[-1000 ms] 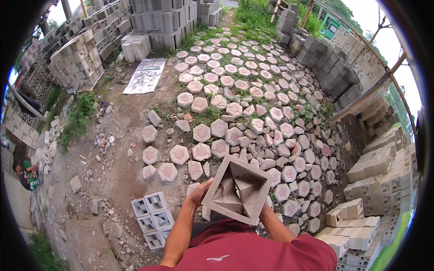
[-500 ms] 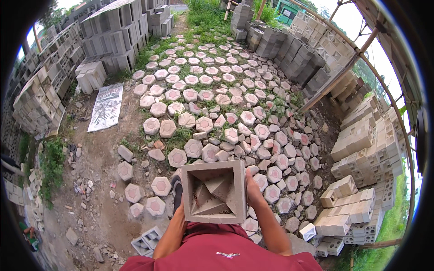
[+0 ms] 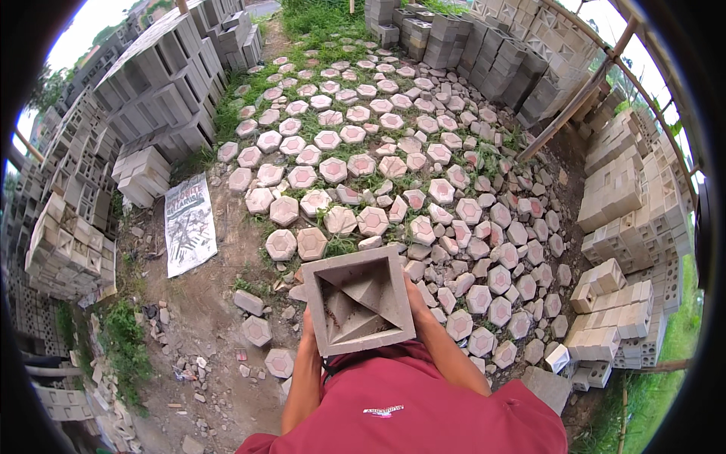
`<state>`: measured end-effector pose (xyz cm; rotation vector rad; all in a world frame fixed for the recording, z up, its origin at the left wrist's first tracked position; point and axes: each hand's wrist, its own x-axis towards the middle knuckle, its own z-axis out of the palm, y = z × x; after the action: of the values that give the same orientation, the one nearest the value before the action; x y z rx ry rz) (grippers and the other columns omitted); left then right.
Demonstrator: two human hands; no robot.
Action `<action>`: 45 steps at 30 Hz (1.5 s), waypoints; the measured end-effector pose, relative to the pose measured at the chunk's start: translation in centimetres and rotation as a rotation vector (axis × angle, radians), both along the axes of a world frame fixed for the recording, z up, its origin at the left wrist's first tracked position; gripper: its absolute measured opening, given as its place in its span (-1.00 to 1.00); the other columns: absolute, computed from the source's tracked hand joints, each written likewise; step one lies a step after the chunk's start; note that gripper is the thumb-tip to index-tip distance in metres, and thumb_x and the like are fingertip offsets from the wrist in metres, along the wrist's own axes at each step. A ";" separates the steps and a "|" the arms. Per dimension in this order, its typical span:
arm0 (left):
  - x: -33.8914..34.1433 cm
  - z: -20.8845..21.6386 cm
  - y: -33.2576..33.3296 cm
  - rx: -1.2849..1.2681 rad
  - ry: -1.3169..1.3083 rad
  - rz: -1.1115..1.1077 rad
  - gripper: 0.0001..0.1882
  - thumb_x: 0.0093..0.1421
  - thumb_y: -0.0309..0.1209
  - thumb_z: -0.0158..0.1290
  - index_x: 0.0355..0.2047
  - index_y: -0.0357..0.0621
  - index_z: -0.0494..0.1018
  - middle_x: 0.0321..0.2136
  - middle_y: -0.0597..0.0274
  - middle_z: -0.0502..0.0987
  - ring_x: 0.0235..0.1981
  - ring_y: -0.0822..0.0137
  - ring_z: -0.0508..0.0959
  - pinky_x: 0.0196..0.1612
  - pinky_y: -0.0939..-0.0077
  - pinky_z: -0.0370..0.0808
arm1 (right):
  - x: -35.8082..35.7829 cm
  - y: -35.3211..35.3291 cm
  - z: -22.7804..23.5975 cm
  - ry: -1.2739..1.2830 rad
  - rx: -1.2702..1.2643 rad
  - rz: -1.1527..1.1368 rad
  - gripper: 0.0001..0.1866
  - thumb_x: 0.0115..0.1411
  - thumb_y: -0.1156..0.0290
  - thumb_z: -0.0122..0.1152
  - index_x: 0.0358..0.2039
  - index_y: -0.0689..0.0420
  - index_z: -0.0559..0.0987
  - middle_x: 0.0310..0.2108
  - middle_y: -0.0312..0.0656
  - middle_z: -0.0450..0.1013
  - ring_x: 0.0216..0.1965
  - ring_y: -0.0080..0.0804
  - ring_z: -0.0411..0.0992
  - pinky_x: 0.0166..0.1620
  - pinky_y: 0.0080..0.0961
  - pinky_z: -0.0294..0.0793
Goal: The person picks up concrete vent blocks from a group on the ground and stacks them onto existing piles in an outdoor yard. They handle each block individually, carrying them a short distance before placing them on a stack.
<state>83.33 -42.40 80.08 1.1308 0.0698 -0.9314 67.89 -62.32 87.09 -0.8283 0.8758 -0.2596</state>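
Observation:
A square grey concrete vent block (image 3: 361, 309) is held up in front of my red shirt, its hollow face with slanting inner wedges turned upward. My left hand (image 3: 308, 325) grips its left side; most of that hand is hidden by the block. On the opposite side my right hand (image 3: 414, 296) presses against the wall, with its fingers partly out of sight behind. The block is tilted slightly, its right side a little higher.
Hexagonal paving stones (image 3: 333, 170) and rubble cover the ground ahead. Concrete blocks are stacked at the left (image 3: 162, 83) and right (image 3: 616, 306). A printed white sheet (image 3: 189, 227) lies on the dirt at left. A slanting wooden pole (image 3: 567, 113) stands at right.
The view has shifted, so the surroundings sit differently in the picture. The block has turned slightly, and both hands keep their hold on it. The foot seen beside the block earlier is out of sight.

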 end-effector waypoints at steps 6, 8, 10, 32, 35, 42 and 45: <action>9.8 2.6 -9.6 -0.008 0.048 -0.175 -0.65 0.30 -0.22 -0.19 -0.12 -0.23 0.41 -0.31 0.20 0.50 -0.35 0.35 0.51 -0.29 0.42 0.49 | 7.7 -7.9 -3.1 -0.070 0.053 -0.071 -0.29 0.28 -0.19 -0.24 0.16 0.16 0.33 0.00 -0.18 0.38 -0.07 -0.42 0.37 0.00 -0.52 0.34; 13.2 3.1 -13.3 -0.028 0.063 -0.147 -0.62 0.31 -0.20 -0.21 -0.07 -0.22 0.40 -0.27 0.19 0.50 -0.31 0.34 0.50 -0.22 0.39 0.48 | 11.1 -11.4 -4.0 -0.103 0.087 -0.075 -0.28 0.27 -0.20 -0.23 0.17 0.17 0.31 0.01 -0.17 0.37 -0.05 -0.40 0.36 0.02 -0.50 0.33; 16.6 3.7 -16.7 -0.084 0.047 -0.105 -0.60 0.31 -0.19 -0.21 -0.04 -0.22 0.39 -0.24 0.17 0.50 -0.26 0.31 0.50 -0.17 0.38 0.47 | 15.3 -14.9 -2.4 -0.103 -0.044 -0.054 -0.24 0.26 -0.22 -0.22 0.19 0.19 0.28 0.04 -0.14 0.35 -0.01 -0.36 0.35 0.06 -0.49 0.31; 54.5 9.7 -45.4 -0.201 -0.026 -0.177 -0.58 0.27 -0.15 -0.19 -0.07 -0.24 0.35 -0.29 0.11 0.48 -0.33 0.25 0.53 -0.26 0.35 0.54 | 51.2 -41.5 4.6 -0.162 -0.195 -0.161 -0.32 0.31 -0.13 -0.27 0.14 0.21 0.33 -0.06 -0.20 0.40 -0.11 -0.47 0.36 -0.02 -0.54 0.34; 62.5 11.3 -51.1 -0.170 -0.110 -0.195 -0.58 0.26 -0.14 -0.21 -0.10 -0.24 0.37 -0.31 0.13 0.48 -0.36 0.26 0.53 -0.29 0.36 0.53 | 58.7 -47.2 3.6 -0.131 -0.259 -0.159 -0.33 0.32 -0.12 -0.29 0.13 0.23 0.34 -0.06 -0.19 0.39 -0.08 -0.47 0.32 0.02 -0.56 0.28; 78.9 10.2 -59.0 -0.261 -0.187 -0.315 -0.53 0.29 -0.10 -0.24 -0.02 -0.24 0.31 -0.20 0.10 0.45 -0.24 0.24 0.50 -0.16 0.32 0.49 | 73.0 -54.2 10.2 0.031 -0.500 -0.191 -0.36 0.32 -0.09 -0.29 -0.03 0.25 0.48 -0.20 -0.21 0.45 -0.23 -0.50 0.36 -0.08 -0.57 0.30; 81.4 11.3 -62.0 -0.265 -0.150 -0.371 -0.50 0.31 -0.08 -0.27 0.03 -0.24 0.28 -0.13 0.08 0.43 -0.16 0.22 0.48 -0.09 0.30 0.46 | 75.4 -56.5 10.3 0.060 -0.482 -0.257 -0.35 0.32 -0.11 -0.29 -0.12 0.26 0.52 -0.30 -0.25 0.46 -0.32 -0.53 0.33 -0.17 -0.56 0.30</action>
<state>164.68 -104.41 91.39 0.9777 -0.3875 -1.1413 143.28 -118.82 97.40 -1.1729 0.9932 -0.6924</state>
